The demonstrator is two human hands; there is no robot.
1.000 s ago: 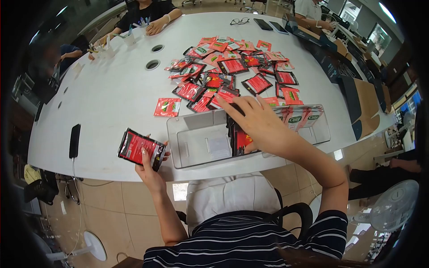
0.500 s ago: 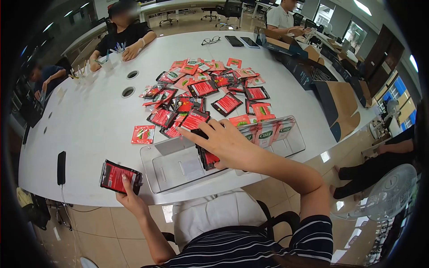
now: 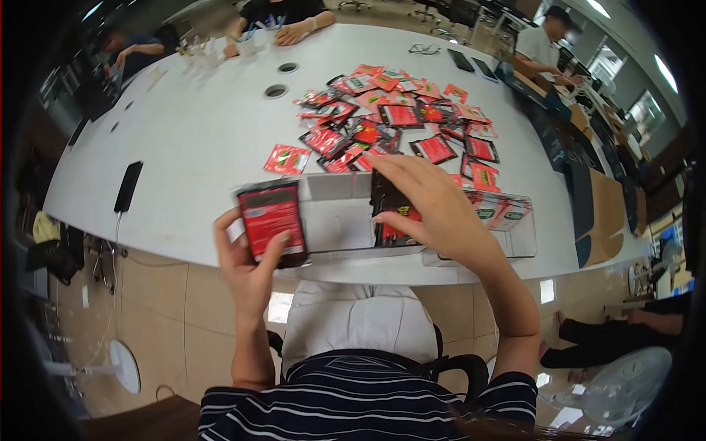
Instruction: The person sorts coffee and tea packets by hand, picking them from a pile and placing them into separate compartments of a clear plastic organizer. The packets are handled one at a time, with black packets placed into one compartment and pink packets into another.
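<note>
My left hand [image 3: 250, 268] is closed round a small stack of red-and-black sachets [image 3: 272, 219], thumb on the front, at the left end of a clear plastic box [image 3: 336, 228]. Inside that box, my right hand [image 3: 445, 209] grips dark black-and-red sachets [image 3: 387, 198] standing upright, with the thumb on the near side and the fingers over the top. Behind my right wrist, red-and-white sachets marked Cozy [image 3: 507, 213] stand in the box's right part. My right hand and forearm hide some of the middle of the box.
A loose pile of red sachets [image 3: 401, 115] covers the table beyond the box. One sachet [image 3: 287, 159] lies apart on its left. A black power bank-like object [image 3: 129, 186] with a cable, glasses [image 3: 424, 49], phones [image 3: 461, 60] and open cardboard boxes [image 3: 597, 213] surround it. Other people sit around.
My left hand has brought its sachets up and rightward to the box's left end. My right hand still holds sachets in the box. The view has shifted, tilting downward.
</note>
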